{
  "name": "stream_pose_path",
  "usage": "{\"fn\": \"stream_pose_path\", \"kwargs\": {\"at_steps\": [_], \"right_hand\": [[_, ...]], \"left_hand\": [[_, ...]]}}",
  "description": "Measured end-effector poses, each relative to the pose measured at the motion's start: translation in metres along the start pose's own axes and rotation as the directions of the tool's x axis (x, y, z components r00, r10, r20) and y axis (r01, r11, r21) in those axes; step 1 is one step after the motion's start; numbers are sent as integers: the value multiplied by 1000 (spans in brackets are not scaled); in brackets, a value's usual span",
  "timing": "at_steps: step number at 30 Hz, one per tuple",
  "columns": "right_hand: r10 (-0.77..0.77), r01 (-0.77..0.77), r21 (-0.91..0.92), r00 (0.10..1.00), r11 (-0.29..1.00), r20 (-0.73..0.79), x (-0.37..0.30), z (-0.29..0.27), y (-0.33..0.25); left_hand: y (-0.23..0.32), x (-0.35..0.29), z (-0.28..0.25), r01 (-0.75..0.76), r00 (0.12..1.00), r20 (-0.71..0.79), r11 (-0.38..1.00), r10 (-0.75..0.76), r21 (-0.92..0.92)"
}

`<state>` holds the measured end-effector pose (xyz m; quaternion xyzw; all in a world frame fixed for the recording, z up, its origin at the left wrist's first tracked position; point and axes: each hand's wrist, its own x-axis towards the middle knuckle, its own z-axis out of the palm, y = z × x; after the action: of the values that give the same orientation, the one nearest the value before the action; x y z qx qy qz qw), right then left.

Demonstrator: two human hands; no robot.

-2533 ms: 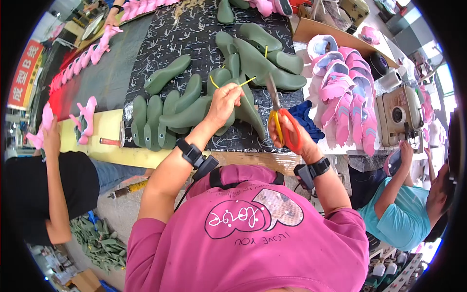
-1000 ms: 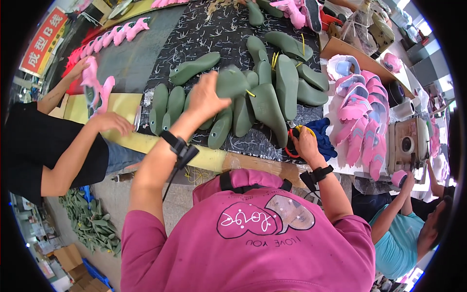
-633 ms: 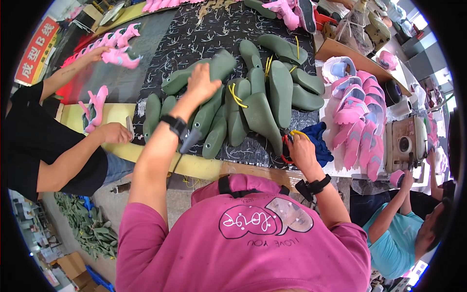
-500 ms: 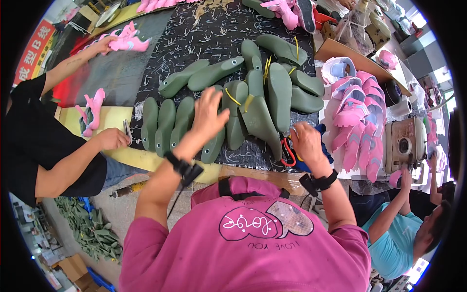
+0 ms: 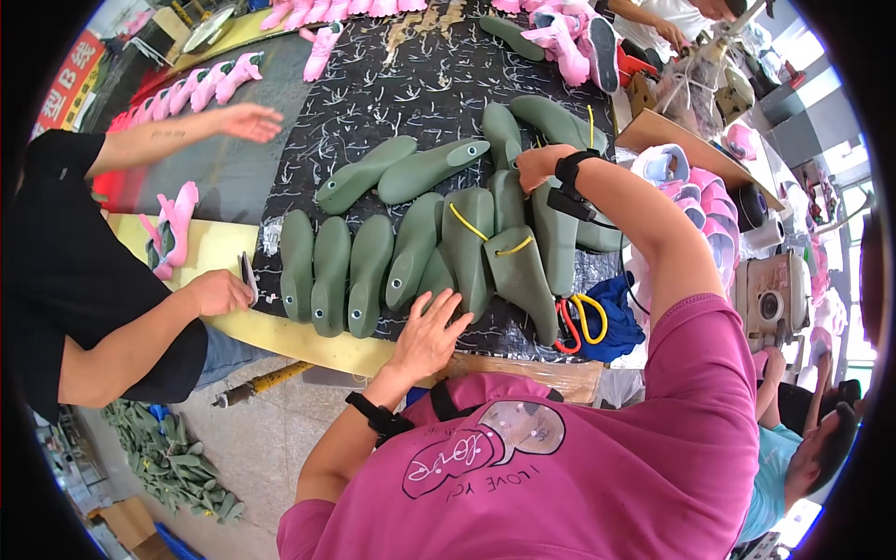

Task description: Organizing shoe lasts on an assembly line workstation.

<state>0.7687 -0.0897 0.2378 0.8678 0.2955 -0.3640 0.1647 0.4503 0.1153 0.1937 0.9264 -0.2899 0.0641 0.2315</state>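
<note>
Green shoe lasts lie in two rough rows on the black tabletop before me. My left hand [image 5: 429, 334] is open, its fingers spread against the near end of a green last [image 5: 435, 276]. My right hand [image 5: 543, 168] reaches over the group with curled fingers, beside the upper part of an upright green last [image 5: 508, 202]; whatever it grips is hidden. Yellow cord loops [image 5: 467, 222] show on several lasts. By the near edge, next to a slanting last [image 5: 523, 285], sits a hand tool with red and yellow handles [image 5: 581, 319].
A blue cloth [image 5: 616, 322] lies by the tool. Pink shoe uppers [image 5: 717, 219] are piled at right, past a wooden board [image 5: 679, 140]. At left, a co-worker's open hand [image 5: 250, 121] extends near a row of pink shoes [image 5: 205, 86]; their other hand holds scissors [image 5: 247, 273].
My left hand came down from above the lasts to the near side. My right hand went from beside the red-handled tool to the far lasts. The co-worker's far hand let go of a pink shoe.
</note>
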Motion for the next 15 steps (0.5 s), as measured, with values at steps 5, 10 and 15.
{"fn": "stream_pose_path", "kwargs": {"at_steps": [5,10,15], "right_hand": [[-86,94,72,991,993,-97,-10,29,8],[149,-87,231,951,969,-269,-14,55,-2],[207,-173,149,944,974,-255,5,61,-3]], "left_hand": [[-4,-4,6,3,997,-72,1000,-3,-3],[-7,-5,8,-16,997,-72,1000,16,-3],[-7,-7,8,-25,999,-48,999,27,28]]}}
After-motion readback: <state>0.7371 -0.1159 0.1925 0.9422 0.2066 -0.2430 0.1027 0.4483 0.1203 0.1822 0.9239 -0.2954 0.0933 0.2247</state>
